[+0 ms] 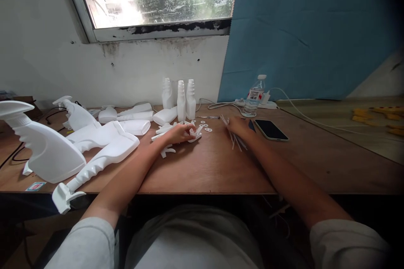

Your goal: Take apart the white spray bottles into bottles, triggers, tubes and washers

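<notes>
My left hand (179,133) is at the middle of the table, thumb and fingers curled around a white spray trigger head (196,134). More white trigger pieces (168,151) lie around and under this hand. Small white ring washers (206,127) are scattered just to its right. Farther right, my right hand (239,127) is closed over a loose bundle of thin white tubes (233,141), which stick out past the fingers at both ends. Its fingertips are partly hidden.
Assembled white spray bottles (53,151) lie piled at left, one overhanging the front edge. Headless bottles (181,103) stand at the back; others (135,127) lie beside them. A phone (271,129), water bottle (253,98), power strip (268,104) and cable are at right.
</notes>
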`<state>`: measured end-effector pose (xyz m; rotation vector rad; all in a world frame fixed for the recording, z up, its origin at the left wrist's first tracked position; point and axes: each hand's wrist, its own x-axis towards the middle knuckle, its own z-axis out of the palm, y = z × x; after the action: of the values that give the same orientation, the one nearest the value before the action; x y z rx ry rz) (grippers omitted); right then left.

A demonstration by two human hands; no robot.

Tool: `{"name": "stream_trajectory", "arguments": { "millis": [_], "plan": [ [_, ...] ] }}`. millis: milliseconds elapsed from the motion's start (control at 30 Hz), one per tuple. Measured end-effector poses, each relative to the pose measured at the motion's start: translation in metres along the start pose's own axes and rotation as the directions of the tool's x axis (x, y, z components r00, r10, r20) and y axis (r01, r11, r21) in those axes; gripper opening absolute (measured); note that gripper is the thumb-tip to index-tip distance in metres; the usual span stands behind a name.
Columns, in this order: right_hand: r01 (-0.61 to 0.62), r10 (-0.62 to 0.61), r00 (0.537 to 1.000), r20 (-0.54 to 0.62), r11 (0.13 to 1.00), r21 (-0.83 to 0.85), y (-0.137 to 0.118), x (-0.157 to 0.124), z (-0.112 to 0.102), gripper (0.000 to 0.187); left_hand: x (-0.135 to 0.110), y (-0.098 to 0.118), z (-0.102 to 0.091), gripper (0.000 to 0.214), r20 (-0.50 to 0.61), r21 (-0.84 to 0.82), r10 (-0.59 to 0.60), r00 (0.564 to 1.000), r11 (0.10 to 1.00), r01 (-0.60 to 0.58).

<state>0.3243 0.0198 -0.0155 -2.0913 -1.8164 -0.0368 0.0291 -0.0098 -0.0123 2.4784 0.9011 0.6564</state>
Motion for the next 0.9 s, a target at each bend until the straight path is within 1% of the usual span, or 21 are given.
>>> {"name": "stream_trajectory", "arguments": {
  "millis": [100, 167, 233, 300, 367, 433, 500, 567, 633, 667, 700, 767, 900],
  "plan": [
    [-0.023, 0.023, 1.000, -0.010, 0.999, 0.024, -0.002, 0.000, 0.001, 0.007, 0.001, 0.002, -0.001, 0.031, -0.003, 0.040, 0.004, 1.000, 0.999, -0.004],
    [-0.038, 0.041, 0.998, -0.037, 0.997, 0.064, -0.002, 0.000, -0.002, 0.011, 0.001, 0.004, -0.002, 0.030, -0.002, 0.057, 0.015, 1.000, 0.998, -0.015],
    [-0.036, 0.048, 0.995, -0.093, 0.992, 0.125, -0.003, -0.001, -0.006, 0.017, 0.000, 0.005, -0.003, 0.029, 0.002, 0.064, 0.028, 1.000, 0.998, -0.028],
    [0.006, 0.031, 0.984, -0.176, 0.978, 0.206, -0.006, -0.001, -0.012, 0.026, 0.000, 0.005, -0.002, 0.028, -0.001, 0.068, 0.033, 0.999, 0.997, -0.033],
    [0.084, -0.007, 0.968, -0.250, 0.950, 0.300, -0.014, -0.002, -0.016, 0.034, -0.001, 0.004, -0.001, 0.029, -0.009, 0.072, 0.030, 1.000, 0.997, -0.029],
    [0.169, -0.058, 0.959, -0.278, 0.904, 0.393, -0.024, -0.004, -0.017, 0.040, 0.000, 0.002, 0.001, 0.033, -0.020, 0.071, 0.025, 0.999, 0.997, -0.023],
    [0.237, -0.127, 0.959, -0.253, 0.849, 0.472, -0.031, -0.007, -0.013, 0.037, 0.000, 0.000, 0.002, 0.042, -0.024, 0.043, 0.024, 0.999, 0.999, -0.023],
    [0.279, -0.218, 0.960, -0.176, 0.797, 0.536, -0.035, -0.009, -0.006, 0.025, 0.000, -0.001, 0.003, 0.049, -0.027, 0.014, 0.024, 0.999, 1.000, -0.024],
    [0.292, -0.312, 0.947, -0.070, 0.754, 0.589, -0.034, -0.011, 0.001, 0.012, 0.001, -0.002, 0.003, 0.048, -0.028, 0.011, 0.023, 0.999, 1.000, -0.023],
    [0.291, -0.350, 0.936, -0.025, 0.735, 0.613, -0.033, -0.011, 0.004, 0.010, 0.001, -0.003, 0.003, 0.045, -0.027, 0.019, 0.023, 0.999, 1.000, -0.022],
    [0.291, -0.379, 0.925, 0.002, 0.715, 0.636, -0.033, -0.012, 0.005, 0.013, 0.001, -0.003, 0.003, 0.043, -0.023, 0.029, 0.024, 0.999, 0.999, -0.023],
    [0.300, -0.412, 0.911, -0.004, 0.657, 0.691, -0.036, -0.015, 0.005, 0.020, 0.001, -0.004, 0.003, 0.041, -0.013, 0.026, 0.025, 1.000, 0.999, -0.024],
    [0.358, -0.442, 0.886, -0.141, 0.458, 0.814, -0.057, -0.027, -0.002, 0.025, 0.001, -0.006, 0.004, 0.043, 0.001, -0.002, 0.014, 1.000, 1.000, -0.014]
  ]
}}
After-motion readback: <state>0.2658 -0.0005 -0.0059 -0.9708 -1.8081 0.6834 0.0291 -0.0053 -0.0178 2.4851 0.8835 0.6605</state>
